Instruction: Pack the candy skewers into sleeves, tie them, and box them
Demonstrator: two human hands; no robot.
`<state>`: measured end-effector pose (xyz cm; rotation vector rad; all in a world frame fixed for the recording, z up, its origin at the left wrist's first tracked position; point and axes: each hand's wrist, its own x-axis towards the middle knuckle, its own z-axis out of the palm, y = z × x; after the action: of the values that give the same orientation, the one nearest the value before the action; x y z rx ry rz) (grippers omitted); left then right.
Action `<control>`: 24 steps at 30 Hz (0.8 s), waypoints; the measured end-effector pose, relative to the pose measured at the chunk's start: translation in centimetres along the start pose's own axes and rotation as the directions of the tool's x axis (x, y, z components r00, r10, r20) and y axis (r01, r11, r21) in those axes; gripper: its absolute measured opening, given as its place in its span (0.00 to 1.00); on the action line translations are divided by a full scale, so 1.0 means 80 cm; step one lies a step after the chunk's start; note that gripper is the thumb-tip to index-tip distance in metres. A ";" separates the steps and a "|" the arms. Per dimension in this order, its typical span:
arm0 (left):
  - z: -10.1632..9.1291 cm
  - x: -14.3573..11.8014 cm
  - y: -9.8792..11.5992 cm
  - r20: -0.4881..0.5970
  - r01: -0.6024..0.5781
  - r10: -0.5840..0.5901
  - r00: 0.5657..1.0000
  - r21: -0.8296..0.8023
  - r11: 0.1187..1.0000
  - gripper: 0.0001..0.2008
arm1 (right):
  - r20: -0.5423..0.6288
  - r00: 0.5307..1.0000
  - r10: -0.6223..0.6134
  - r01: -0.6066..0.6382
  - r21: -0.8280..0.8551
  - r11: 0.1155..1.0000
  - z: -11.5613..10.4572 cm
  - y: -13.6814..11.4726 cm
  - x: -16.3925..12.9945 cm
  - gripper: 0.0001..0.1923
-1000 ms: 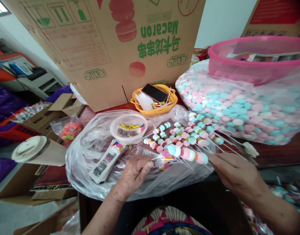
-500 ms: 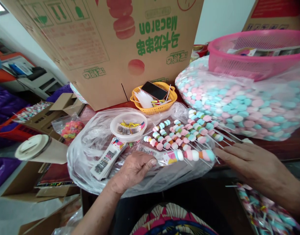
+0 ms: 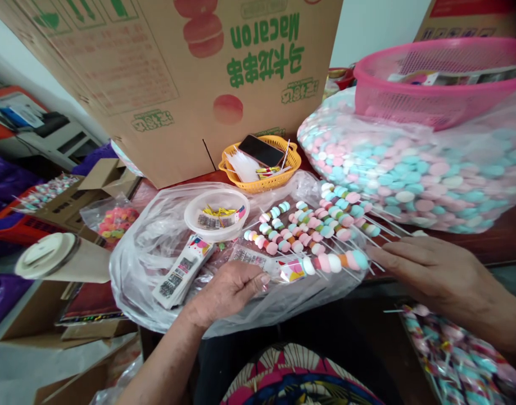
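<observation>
My left hand [image 3: 230, 289] pinches the open end of a clear printed wrapper sleeve [image 3: 289, 270] lying on a plastic sheet. A candy skewer [image 3: 334, 262] with pink, white, orange and teal pieces sits partly inside that sleeve. My right hand [image 3: 426, 270] has its fingertips at the skewer's teal end, over the stick; the grip itself is hidden. Just behind lies a pile of several bare candy skewers [image 3: 312, 225].
A clear bowl of twist ties [image 3: 218, 214] and a stack of printed wrappers [image 3: 180, 273] lie left of centre. Behind stand a yellow basket with a phone [image 3: 262, 166], a big cardboard box [image 3: 177, 73], a bag of loose candies [image 3: 410, 174] and a pink basket [image 3: 435, 79]. Wrapped skewers [image 3: 460, 360] lie bottom right.
The skewer has slid leftward further into the sleeve, pushed from the right hand's side. The view has shifted slightly down and right.
</observation>
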<state>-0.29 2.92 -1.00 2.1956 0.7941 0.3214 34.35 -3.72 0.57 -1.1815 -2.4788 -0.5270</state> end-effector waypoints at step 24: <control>0.021 0.060 0.036 0.317 0.075 -0.090 0.944 0.060 0.995 0.16 | 0.152 0.979 -0.135 0.124 0.084 0.989 0.005 -0.031 0.016 0.21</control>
<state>5.44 3.50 -0.13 2.1748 0.7143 -0.0966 31.61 -4.11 0.35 -1.0760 -2.6986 -0.3843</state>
